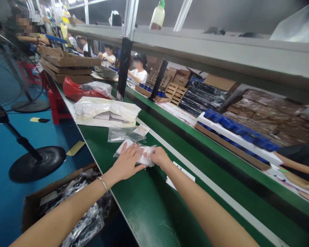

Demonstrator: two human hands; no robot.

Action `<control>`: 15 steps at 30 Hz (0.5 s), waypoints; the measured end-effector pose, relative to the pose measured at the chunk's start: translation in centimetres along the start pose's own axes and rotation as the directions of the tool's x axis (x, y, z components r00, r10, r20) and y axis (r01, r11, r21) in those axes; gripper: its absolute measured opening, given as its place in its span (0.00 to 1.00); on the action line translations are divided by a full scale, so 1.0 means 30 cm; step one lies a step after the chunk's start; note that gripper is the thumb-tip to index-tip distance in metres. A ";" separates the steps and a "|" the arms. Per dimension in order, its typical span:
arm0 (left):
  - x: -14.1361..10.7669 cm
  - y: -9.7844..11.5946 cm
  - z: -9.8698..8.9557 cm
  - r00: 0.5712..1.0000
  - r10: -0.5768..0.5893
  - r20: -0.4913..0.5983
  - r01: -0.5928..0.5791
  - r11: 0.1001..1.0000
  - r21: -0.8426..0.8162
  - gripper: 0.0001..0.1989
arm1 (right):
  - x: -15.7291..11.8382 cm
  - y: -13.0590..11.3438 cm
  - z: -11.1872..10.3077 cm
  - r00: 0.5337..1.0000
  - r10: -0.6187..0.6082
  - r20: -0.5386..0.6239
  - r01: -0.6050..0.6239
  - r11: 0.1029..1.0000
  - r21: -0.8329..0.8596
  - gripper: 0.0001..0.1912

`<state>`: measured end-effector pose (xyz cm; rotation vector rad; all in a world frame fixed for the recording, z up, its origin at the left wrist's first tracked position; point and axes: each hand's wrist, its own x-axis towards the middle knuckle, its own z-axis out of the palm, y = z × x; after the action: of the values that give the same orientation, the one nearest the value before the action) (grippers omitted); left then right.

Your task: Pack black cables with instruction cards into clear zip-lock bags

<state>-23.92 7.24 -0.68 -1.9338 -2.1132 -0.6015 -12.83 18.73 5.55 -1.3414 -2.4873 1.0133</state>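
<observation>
A clear plastic bag with something white inside (145, 158) lies on the green work surface (134, 202). My left hand (128, 159) rests flat across it, fingers spread. At the bag's right end, my right hand (160, 157) has its fingers closed on the plastic. Just beyond are a flat clear bag (121, 134) and a small printed slip (141, 130). Behind them sits a large white bag (105, 106), torn along its side, with white pieces showing inside. Partly behind my right forearm lies a white card (181, 171) with dark marks.
Below the left edge stands a cardboard box (31, 212) full of bagged parts. A fan base (37, 163) is on the blue floor. Red plastic (73, 90) and stacked cardboard trays (67, 63) lie farther back. Blue parts (237, 128) line the right side, near another person's arm (298, 165).
</observation>
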 end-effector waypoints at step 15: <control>0.006 -0.007 -0.002 0.994 -0.109 0.030 0.110 0.992 -0.063 0.28 | -0.022 0.093 -0.197 0.963 0.200 0.179 -0.259 0.865 0.428 0.14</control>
<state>-24.16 7.37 -0.57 -1.8780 -2.2546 -0.6776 -8.07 22.19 8.47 -1.4697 -2.0090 1.6541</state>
